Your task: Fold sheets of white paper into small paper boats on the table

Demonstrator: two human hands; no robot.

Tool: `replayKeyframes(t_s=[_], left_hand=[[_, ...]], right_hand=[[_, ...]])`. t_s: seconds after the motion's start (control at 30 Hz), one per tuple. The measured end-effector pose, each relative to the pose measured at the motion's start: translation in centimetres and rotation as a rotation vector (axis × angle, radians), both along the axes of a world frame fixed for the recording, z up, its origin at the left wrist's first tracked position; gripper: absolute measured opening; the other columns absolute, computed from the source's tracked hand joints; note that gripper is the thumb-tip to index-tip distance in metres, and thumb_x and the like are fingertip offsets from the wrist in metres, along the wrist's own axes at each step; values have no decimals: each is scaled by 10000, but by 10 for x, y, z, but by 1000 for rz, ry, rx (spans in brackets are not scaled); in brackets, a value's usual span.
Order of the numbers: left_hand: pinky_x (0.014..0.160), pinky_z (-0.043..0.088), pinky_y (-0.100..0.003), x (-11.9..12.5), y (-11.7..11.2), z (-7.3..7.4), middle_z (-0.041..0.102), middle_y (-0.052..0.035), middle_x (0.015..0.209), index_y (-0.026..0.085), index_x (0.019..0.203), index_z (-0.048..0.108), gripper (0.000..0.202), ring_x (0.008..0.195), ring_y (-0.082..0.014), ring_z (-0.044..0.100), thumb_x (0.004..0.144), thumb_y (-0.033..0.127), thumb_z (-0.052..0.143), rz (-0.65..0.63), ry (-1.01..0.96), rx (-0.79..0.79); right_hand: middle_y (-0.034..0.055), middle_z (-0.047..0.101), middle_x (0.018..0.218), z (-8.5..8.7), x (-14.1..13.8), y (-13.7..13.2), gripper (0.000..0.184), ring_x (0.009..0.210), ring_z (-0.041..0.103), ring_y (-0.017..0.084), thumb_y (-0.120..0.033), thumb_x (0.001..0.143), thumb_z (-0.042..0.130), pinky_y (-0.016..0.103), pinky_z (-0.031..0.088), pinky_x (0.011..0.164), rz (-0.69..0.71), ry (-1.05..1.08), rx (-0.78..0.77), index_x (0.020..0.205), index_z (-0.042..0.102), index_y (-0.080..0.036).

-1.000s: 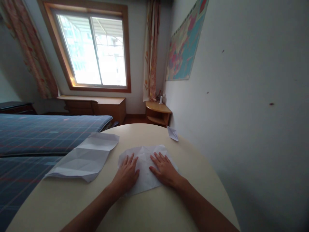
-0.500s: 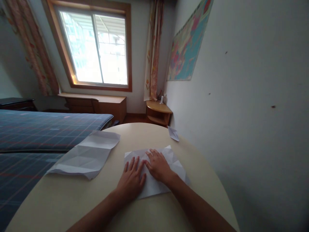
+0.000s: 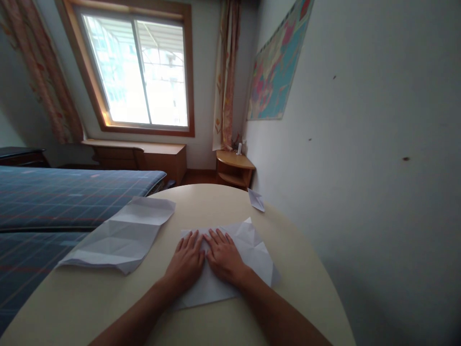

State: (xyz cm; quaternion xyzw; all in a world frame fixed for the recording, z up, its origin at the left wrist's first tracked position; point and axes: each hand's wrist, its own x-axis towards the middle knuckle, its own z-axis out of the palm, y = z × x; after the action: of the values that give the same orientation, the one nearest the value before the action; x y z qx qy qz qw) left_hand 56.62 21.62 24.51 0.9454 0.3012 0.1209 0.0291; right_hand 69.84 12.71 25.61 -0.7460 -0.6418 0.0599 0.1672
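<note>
Left hand and right hand are lying flat, each grip unfurled, clasping nothing; both are covering the creased white sheet on the tabletop, apparently holding folds down.

Left grip, right grip side by side, palms down, fingers forward, forearms converging

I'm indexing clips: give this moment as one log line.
left hand: flat on creased white paper | right hand: flat on same paper | surface: round table
</note>
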Motion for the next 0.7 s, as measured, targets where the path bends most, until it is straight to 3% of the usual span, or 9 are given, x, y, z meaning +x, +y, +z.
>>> replayKeyframes(t_s=[0.13, 0.27, 0.37, 0.6, 0.7], left_hand=[[1155, 237, -490, -1, 2, -6, 302, -145, 1566, 180, 1479, 376, 563, 1450, -315, 250, 971, 420, 347, 10, 50, -13], [1158, 221, -493, -3, 0, 1, 268, -140, 1580, 222, 1500, 337, 600, 1460, -334, 201, 960, 482, 368, 7, 90, -31], [1161, 213, -494, -4, -1, 6, 251, -138, 1586, 226, 1506, 321, 611, 1464, -333, 185, 960, 499, 362, 5, 104, -48], [1165, 216, -484, -4, -1, 9, 247, -130, 1588, 229, 1503, 326, 608, 1464, -322, 181, 966, 515, 342, 18, 113, -51], [1159, 237, -481, -3, 1, 7, 272, -129, 1580, 235, 1497, 338, 592, 1460, -317, 202, 968, 501, 356, 19, 89, -32]], right_hand=[[41, 259, 1588, -1, 19, -3, 604, 1470, 159, 261, -537, 971, 307, 457, 100, 1184, -114, -3, -32, 1503, 332, -254], [72, 217, 1598, -2, 45, -9, 731, 1476, 119, 275, -648, 944, 256, 446, 76, 1184, -276, -27, -78, 1521, 296, -201], [85, 198, 1602, -3, 56, -12, 771, 1477, 114, 278, -656, 938, 249, 439, 74, 1184, -349, -36, -115, 1528, 271, -161], [88, 213, 1596, 4, 59, -14, 752, 1475, 127, 271, -591, 946, 307, 408, 86, 1187, -369, -49, -94, 1521, 274, -109], [95, 248, 1586, 12, 45, -17, 668, 1470, 154, 267, -518, 963, 335, 418, 90, 1189, -272, -57, -32, 1494, 345, -112]])
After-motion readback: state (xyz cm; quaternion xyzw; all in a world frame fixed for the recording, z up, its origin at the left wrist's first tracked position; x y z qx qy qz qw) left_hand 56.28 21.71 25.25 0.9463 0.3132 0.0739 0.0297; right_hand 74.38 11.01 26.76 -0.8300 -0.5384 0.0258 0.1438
